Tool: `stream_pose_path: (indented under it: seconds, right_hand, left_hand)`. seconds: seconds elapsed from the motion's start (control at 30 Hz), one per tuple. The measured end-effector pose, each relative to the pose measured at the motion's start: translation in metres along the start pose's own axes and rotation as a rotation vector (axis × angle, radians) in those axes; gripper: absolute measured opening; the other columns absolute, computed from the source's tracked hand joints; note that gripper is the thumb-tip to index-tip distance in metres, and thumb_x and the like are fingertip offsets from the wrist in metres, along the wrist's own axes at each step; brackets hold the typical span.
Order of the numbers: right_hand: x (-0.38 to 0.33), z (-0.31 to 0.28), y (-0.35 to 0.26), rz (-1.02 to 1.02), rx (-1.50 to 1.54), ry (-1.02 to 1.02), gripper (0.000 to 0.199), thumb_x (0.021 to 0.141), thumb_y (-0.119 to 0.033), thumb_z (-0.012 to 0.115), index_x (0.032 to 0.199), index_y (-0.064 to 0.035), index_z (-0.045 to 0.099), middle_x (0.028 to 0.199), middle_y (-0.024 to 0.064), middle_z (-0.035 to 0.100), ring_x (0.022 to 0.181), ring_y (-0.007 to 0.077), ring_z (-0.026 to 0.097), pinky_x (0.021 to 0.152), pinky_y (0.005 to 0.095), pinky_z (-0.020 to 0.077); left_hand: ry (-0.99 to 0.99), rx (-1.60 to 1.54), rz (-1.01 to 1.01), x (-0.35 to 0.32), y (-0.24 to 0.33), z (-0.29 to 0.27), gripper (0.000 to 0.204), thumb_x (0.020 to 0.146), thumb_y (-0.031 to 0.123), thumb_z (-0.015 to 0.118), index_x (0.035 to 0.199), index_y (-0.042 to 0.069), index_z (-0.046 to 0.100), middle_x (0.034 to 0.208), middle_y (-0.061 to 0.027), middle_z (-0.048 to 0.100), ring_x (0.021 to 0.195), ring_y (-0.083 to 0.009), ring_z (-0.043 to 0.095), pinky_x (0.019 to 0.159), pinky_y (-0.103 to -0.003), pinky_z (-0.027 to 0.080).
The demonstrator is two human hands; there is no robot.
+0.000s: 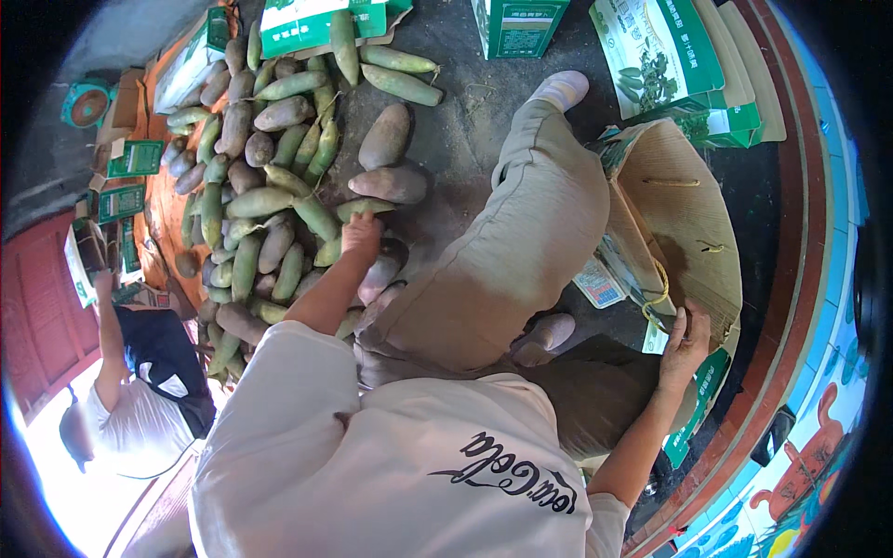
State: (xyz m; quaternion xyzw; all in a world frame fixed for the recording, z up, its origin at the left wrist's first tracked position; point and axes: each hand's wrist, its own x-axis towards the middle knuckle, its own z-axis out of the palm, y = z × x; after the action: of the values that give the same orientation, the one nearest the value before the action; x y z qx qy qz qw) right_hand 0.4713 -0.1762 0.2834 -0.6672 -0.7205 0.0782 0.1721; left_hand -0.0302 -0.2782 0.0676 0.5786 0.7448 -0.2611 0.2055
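Note:
My left hand [361,237] is at the right edge of a big heap of radishes. Its fingers are bent together against a small green radish [367,205]; their undersides are hidden. Two large purplish-brown radishes [388,184] lie just beyond it. On the right, a cardboard box [674,177] leans open beside my leg, its brown inside showing and a yellow cord handle [661,284] on its wall. My right hand [686,344] grips the near edge of this box, thumb and fingers around the cardboard.
The heap of green and brownish radishes [246,205] covers the floor at left. Green-and-white cartons [656,56] stand at the back and far right. Another person [139,400] works by boxes at far left. My legs stretch out between heap and box.

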Motion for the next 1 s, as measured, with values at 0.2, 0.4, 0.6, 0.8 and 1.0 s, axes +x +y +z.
stream_pose_path:
  seconds: [0.2,0.4,0.6,0.8,1.0]
  right_hand:
    - [0.001,0.005,0.003,-0.008,0.016,-0.004,0.014,0.089,-0.011,0.056,0.099,-0.0034,0.062,0.094,0.0143,0.063,0.091,0.0315,0.060,0.083,0.0380,0.0462]
    - [0.004,0.009,-0.005,0.079,0.106,-0.052,0.015,0.088,-0.012,0.056,0.097,-0.0025,0.063,0.093,0.0151,0.063,0.089,0.0328,0.060,0.079,0.0385,0.0475]
    - [0.008,0.015,-0.011,-0.056,0.112,-0.035,0.021,0.084,-0.017,0.063,0.098,-0.0021,0.063,0.095,0.0171,0.064,0.089,0.0336,0.060,0.079,0.0408,0.0471]
    - [0.007,0.018,-0.015,-0.170,0.033,-0.106,0.020,0.073,-0.017,0.070,0.088,-0.0058,0.062,0.083,0.0142,0.062,0.082,0.0327,0.060,0.072,0.0435,0.0466]
    - [0.015,0.027,-0.015,-0.141,-0.068,-0.161,0.018,0.073,-0.018,0.068,0.085,-0.0063,0.061,0.083,0.0140,0.063,0.082,0.0326,0.061,0.072,0.0427,0.0485]
  left_hand:
    - [-0.260,0.145,-0.090,0.005,-0.028,-0.013,0.036,0.073,0.021,0.070,0.107,0.011,0.065,0.114,-0.0069,0.061,0.107,-0.0271,0.058,0.085,-0.034,0.050]
    - [-0.670,0.379,0.173,-0.028,-0.026,-0.028,0.063,0.060,0.036,0.082,0.115,0.011,0.063,0.120,-0.0066,0.061,0.110,-0.0247,0.059,0.084,-0.038,0.049]
    - [-0.486,0.131,-0.162,-0.055,-0.048,-0.016,0.047,0.075,0.043,0.066,0.109,0.011,0.067,0.114,-0.0055,0.064,0.106,-0.0218,0.061,0.086,-0.036,0.049]
    - [-0.347,-0.305,-0.235,-0.061,-0.073,-0.137,0.058,0.072,0.054,0.066,0.095,0.002,0.068,0.098,-0.0177,0.067,0.096,-0.0300,0.064,0.084,-0.038,0.049]
    - [0.637,-0.589,-0.034,-0.104,-0.026,-0.268,0.058,0.074,0.048,0.069,0.108,0.002,0.062,0.091,-0.0212,0.066,0.088,-0.0340,0.064,0.077,-0.040,0.050]
